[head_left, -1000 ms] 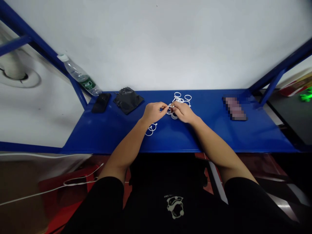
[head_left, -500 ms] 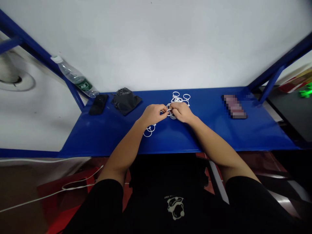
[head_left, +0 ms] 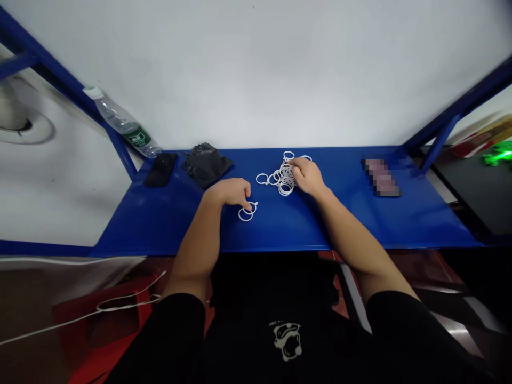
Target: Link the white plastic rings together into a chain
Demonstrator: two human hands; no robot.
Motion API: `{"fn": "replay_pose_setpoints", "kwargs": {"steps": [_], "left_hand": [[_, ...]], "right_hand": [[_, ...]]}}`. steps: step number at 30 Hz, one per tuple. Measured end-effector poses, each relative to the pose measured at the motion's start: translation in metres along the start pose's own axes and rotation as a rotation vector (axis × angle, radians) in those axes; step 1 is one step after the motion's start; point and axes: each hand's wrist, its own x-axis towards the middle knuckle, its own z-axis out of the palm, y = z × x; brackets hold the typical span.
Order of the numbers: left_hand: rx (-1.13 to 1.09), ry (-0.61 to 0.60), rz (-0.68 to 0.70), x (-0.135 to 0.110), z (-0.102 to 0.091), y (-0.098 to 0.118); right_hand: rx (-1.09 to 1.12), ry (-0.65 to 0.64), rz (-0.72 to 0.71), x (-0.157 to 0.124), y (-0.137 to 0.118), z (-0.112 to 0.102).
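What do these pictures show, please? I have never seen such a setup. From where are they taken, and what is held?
There is no machine: these are a person's two bare hands, seen by one camera worn on the head. The left hand is at some overlapping white rings; the right hand is at a larger pile of white rings. Whether either one grips a ring, I cannot tell. The blue table also bears a black plastic bag, a dark phone-like slab and a pixelated item; a green-labelled plastic bottle is near its far left corner.
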Motion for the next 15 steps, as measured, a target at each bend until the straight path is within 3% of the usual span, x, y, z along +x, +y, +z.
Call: {"fn": "replay_pose_setpoints", "kwargs": {"steps": [4, 8, 15], "left_hand": [[-0.04, 0.062, 0.122, 0.008, 0.008, 0.007], [-0.033, 0.216, 0.197, 0.015, 0.015, 0.033], [0.0, 0.498, 0.192, 0.02, 0.023, 0.068]], "right_hand": [[-0.042, 0.056, 0.058, 0.0, 0.003, 0.001], [-0.023, 0.098, 0.024, -0.004, -0.01, -0.004], [0.109, -0.26, -0.233, -0.011, -0.038, -0.003]]}}
